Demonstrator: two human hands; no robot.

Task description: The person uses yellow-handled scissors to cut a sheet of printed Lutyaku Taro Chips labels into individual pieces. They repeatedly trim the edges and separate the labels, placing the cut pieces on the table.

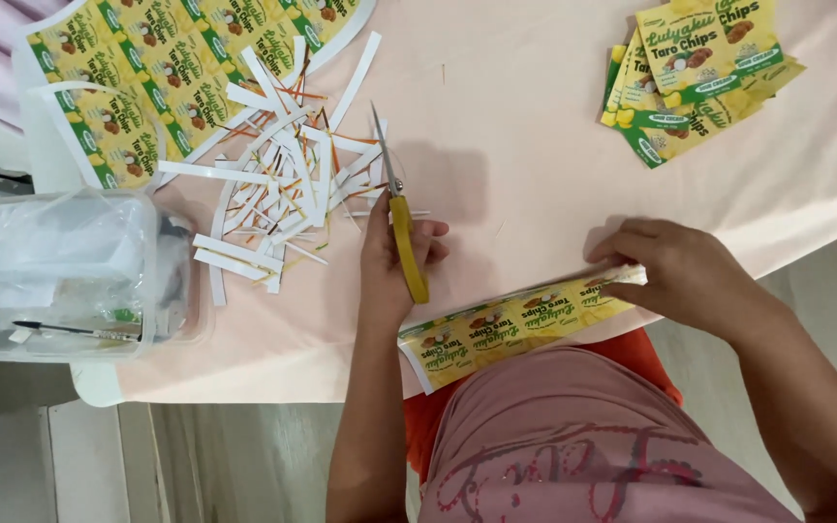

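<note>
My left hand is closed around the yellow handle of a pair of scissors. Their metal blades point away from me toward a pile of paper scraps. My right hand presses its fingers on the right end of a long yellow-and-green strip of printed labels. The strip lies along the near edge of the pale pink table, its left end below the scissors hand. The scissors are not touching the strip.
Several white and coloured paper offcuts are heaped left of the scissors. A large uncut label sheet lies at the far left. A stack of cut labels sits far right. A clear plastic box stands at the left edge.
</note>
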